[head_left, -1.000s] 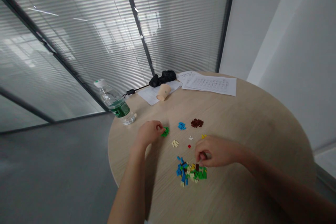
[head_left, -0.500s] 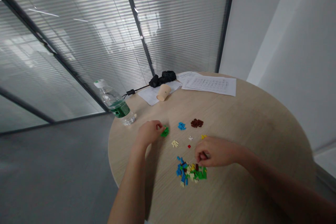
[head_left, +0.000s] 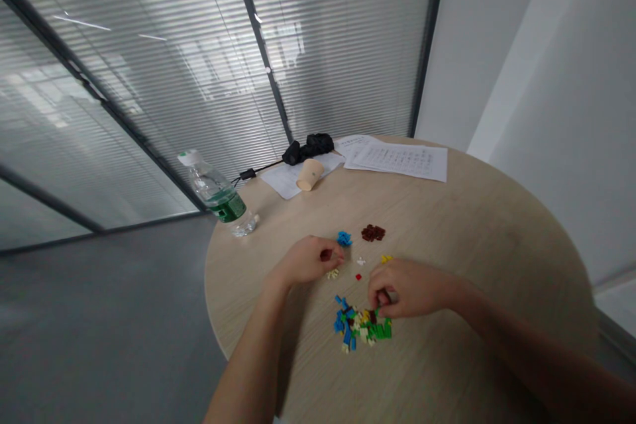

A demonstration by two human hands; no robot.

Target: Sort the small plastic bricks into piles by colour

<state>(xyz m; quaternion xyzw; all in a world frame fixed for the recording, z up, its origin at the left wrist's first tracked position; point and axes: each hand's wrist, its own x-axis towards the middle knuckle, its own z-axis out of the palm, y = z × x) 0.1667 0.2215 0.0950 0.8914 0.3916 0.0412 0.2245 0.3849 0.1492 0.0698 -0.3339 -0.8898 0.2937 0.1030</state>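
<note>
Small building bricks lie in a mixed pile (head_left: 350, 328) of blue, green, cream, yellow and brown pieces. At its upper right edge, my right hand (head_left: 410, 288) is closed in a pinch, with a green brick (head_left: 378, 312) at its fingertips. My left hand (head_left: 311, 260) hovers between the blue bricks (head_left: 344, 238) and the cream bricks (head_left: 332, 274), fingers curled to a pinch; what they hold, if anything, is too small to make out. It hides the green group. Brown bricks (head_left: 372, 233), white bricks (head_left: 361, 261), a red brick (head_left: 358, 277) and yellow bricks (head_left: 386, 258) sit in separate spots.
The round wooden table (head_left: 487, 225) has a plastic bottle (head_left: 226, 202) at its left edge. Towards the back lie a paper cup (head_left: 310, 175) on its side, a black bundle (head_left: 318, 144) with a cord, and printed sheets (head_left: 397, 159). Glass partitions with blinds stand behind.
My left hand has moved right from the green group towards the blue and cream ones. My right hand stays by the mixed pile, its fingertips now at a green brick.
</note>
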